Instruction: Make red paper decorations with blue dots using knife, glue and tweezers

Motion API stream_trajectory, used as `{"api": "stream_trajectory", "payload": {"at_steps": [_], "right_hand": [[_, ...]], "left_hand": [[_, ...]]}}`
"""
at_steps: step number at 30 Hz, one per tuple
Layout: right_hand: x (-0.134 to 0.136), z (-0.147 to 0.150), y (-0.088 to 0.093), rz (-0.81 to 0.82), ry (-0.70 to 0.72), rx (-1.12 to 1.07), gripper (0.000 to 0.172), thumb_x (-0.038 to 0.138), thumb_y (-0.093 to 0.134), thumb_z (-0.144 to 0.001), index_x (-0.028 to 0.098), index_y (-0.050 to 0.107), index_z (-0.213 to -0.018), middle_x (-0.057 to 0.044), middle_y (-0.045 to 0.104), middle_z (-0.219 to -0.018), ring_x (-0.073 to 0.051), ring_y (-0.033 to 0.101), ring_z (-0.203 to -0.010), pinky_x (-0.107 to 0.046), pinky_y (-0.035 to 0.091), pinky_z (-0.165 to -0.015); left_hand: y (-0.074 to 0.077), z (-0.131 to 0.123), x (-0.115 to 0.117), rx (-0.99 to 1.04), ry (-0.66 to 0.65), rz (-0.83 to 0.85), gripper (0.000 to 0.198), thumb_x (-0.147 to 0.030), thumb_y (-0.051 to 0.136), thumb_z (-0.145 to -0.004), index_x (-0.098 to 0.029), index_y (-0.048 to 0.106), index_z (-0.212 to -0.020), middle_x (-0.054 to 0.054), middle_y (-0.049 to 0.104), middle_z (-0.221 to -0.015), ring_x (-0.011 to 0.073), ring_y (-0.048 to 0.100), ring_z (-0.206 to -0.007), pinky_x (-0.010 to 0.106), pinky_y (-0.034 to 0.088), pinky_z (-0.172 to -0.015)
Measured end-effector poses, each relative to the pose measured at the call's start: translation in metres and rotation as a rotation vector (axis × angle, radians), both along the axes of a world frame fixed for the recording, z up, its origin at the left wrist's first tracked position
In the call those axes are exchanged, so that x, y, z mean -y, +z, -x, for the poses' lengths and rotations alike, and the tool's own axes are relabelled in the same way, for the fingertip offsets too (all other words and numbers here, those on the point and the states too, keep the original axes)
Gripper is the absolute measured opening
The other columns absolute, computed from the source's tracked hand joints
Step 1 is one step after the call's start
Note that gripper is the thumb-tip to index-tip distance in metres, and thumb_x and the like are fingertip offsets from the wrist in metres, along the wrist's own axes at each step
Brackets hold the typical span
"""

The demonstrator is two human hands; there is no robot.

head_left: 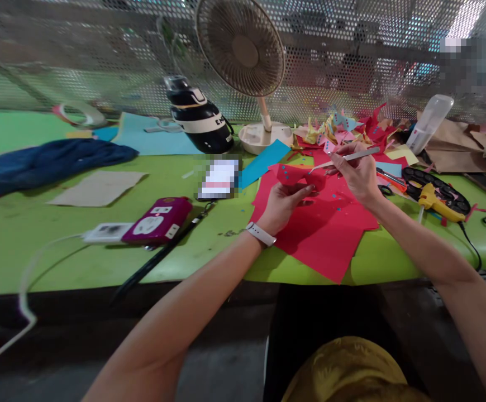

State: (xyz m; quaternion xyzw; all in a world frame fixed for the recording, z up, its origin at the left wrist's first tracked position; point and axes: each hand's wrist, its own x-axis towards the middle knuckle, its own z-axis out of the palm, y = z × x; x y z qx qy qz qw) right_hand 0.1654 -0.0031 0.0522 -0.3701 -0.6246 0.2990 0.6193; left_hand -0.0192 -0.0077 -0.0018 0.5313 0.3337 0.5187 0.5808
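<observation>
My left hand [285,202], with a pale band at the wrist, grips a small red paper piece [289,174] that carries blue dots. In my right hand [355,170] is a pair of silver tweezers [366,153], held like a pen, its tip pointing left at the paper piece. Whether the tip touches the paper I cannot tell. Below both hands lie red paper sheets [320,245], with a few tiny blue bits scattered on them.
Behind my hands are a pile of coloured paper shapes [343,127], a fan [263,134] and a dark bottle [203,125]. Rightward lie a yellow glue gun [442,205] and a black round tray [429,181]. A phone [219,180] and a purple power bank [159,220] sit left.
</observation>
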Motion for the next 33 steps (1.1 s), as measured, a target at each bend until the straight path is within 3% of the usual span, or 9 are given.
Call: {"api": "stream_trajectory", "payload": {"at_steps": [33], "right_hand": [[0.0005,-0.0003,-0.0010,0.036,-0.010,-0.019,0.053,0.071,0.072,-0.073,0.026,0.050,-0.088,0.001,0.066,-0.075,-0.017,0.073,-0.069,-0.029,0.060,-0.062]], "left_hand": [[0.0041,-0.0002,0.0022,-0.008,-0.008,0.036,0.048,-0.046,0.089,-0.061,-0.015,0.071,-0.093,0.011,0.078,-0.091,0.0245,0.076,-0.084,0.028,0.062,-0.065]]}}
